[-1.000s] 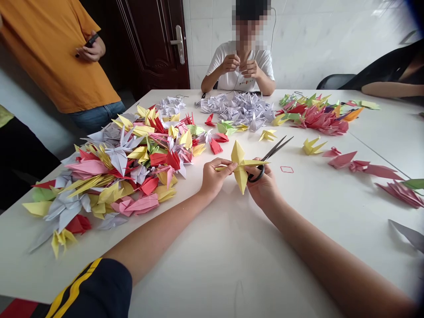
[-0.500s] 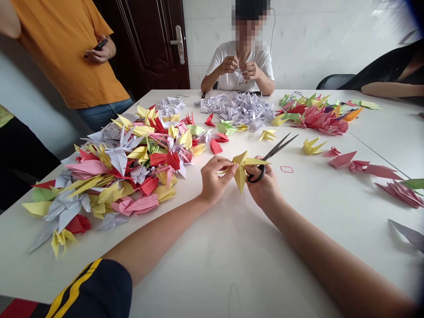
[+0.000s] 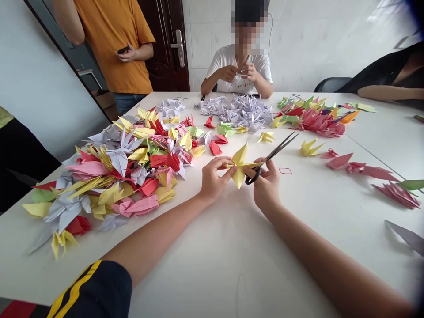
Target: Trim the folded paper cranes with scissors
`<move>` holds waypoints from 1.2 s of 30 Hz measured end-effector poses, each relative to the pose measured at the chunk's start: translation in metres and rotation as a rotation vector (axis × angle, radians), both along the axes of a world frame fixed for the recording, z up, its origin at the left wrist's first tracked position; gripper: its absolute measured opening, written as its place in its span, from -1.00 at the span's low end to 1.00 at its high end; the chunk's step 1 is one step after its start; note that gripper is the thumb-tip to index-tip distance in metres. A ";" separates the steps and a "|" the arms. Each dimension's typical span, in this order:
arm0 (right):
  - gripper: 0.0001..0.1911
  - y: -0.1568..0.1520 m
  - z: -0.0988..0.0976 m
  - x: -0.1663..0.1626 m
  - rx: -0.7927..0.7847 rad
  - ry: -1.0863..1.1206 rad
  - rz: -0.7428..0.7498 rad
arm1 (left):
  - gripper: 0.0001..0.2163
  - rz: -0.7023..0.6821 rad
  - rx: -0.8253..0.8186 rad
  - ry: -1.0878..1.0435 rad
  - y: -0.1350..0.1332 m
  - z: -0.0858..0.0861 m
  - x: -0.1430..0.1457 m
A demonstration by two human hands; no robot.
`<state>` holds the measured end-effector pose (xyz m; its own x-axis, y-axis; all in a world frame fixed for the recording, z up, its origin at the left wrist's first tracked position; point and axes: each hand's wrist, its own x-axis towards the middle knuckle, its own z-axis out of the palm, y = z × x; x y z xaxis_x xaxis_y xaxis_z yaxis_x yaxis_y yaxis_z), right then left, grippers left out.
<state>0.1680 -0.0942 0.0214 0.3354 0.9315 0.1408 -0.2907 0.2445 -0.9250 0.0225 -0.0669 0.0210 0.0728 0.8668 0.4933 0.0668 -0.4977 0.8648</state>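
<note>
I have the yellow paper crane point(image 3: 239, 167) pinched in my left hand point(image 3: 213, 180), out near the middle of the tabletop point(image 3: 212, 265). Its long body runs crosswise, tip reaching my right hand point(image 3: 265, 185), which is closed on the black-handled scissors point(image 3: 271, 154), blades angled toward the tabletop's far right.

White glazed tiles point(image 3: 298, 39) cover the back wall, with a bright glare high on the right point(image 3: 380, 11). A dark wooden door point(image 3: 164, 53) with a metal handle point(image 3: 179, 47) stands shut in that wall. To the left runs a smooth pale wall point(image 3: 36, 84), edged by a long dark frame point(image 3: 66, 57), with a cardboard box point(image 3: 104, 99) low beyond it. White tables point(image 3: 374, 128) meet at a thin seam, and a black chair back point(image 3: 331, 84) shows at the far right.
</note>
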 end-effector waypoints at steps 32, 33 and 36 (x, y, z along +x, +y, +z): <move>-0.46 0.006 -0.006 0.022 -0.111 -0.386 0.421 | -0.62 0.280 -0.211 -0.132 0.043 -0.008 -0.033; -0.46 0.006 -0.007 0.021 -0.131 -0.420 0.427 | -0.63 0.279 -0.202 -0.131 0.042 -0.007 -0.032; -0.47 0.006 -0.008 0.018 -0.173 -0.498 0.406 | -0.67 0.272 -0.190 -0.094 0.041 -0.007 -0.031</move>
